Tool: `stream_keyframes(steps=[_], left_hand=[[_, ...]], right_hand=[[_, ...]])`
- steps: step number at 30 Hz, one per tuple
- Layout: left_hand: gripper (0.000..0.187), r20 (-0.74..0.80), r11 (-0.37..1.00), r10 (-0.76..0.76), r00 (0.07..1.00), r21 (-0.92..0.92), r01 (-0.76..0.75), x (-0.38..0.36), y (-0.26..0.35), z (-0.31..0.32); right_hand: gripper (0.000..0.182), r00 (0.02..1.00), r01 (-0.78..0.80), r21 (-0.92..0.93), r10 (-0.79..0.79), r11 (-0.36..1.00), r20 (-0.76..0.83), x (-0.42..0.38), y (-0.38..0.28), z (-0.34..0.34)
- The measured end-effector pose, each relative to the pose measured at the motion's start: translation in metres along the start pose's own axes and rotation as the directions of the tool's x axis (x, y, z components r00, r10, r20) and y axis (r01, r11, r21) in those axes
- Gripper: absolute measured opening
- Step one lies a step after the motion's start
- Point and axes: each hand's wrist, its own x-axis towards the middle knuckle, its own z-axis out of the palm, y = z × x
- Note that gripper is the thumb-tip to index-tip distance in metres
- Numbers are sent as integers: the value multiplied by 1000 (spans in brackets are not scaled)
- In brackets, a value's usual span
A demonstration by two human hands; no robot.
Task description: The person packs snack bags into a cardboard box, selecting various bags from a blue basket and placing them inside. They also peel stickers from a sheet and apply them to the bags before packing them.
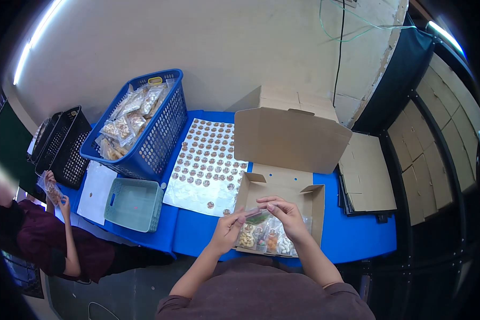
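Both my hands hold one small clear packet point(257, 217) with something green in it, above the near part of an open cardboard box point(317, 213). My left hand point(230, 230) pinches the packet's left end, and my right hand point(286, 216) has its fingers bent over the right end. Beneath them in the box lie clear packets: one with pale, nut-like pieces point(247, 238), one with orange contents point(272, 242) and one with white contents point(285, 246). The box's near edge is close to my body.
A sheet of round stickers point(197, 184), a blue basket of filled packets point(162, 130) and a green tray point(133, 205) are to the left. Behind stands a large carton point(288, 136); flat cardboard point(370, 173) lies right. A co-worker point(64, 240) holds a packet at far left.
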Motion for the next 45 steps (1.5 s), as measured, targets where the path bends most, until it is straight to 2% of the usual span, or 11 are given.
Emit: stream_keyframes(steps=[2,8,16,24,30,34,36,39,42,44,45], left_hand=[[34,76,928,-72,994,-359,95,-1,8,0],[40,240,900,-330,913,-212,381,3,-36,6],[42,160,933,-275,948,-193,303,0,-31,16],[47,138,929,-235,962,-261,264,-1,-32,17],[47,-24,869,-299,954,-421,261,0,-42,23],[51,-24,895,-252,967,-386,223,1,-35,20],[56,57,952,-231,971,-193,237,-2,-24,19],[64,82,939,-188,979,-277,204,-7,-30,26],[71,264,956,-182,947,-176,233,-5,-13,23],[62,204,939,-212,956,-230,257,-4,-9,23],[51,61,989,-145,987,-19,147,-1,-15,21]], right_hand=[[24,1000,-29,62,30,998,-8,-2,2,-1],[28,980,-20,294,77,956,-181,-4,33,1],[35,969,-238,-11,236,971,-79,-12,52,-5],[33,927,-334,294,369,895,-69,-9,57,-17],[40,975,-221,47,222,974,-2,-12,52,-5],[45,948,-293,229,313,928,-55,-10,60,-6],[41,971,-230,81,234,970,-49,-13,53,-4],[37,984,-63,48,70,997,-161,-9,50,-13],[29,973,-126,118,146,985,-177,-4,32,-22],[21,966,-111,98,131,989,-222,-6,30,-22],[19,989,-75,-83,64,994,-132,-6,30,-21]])
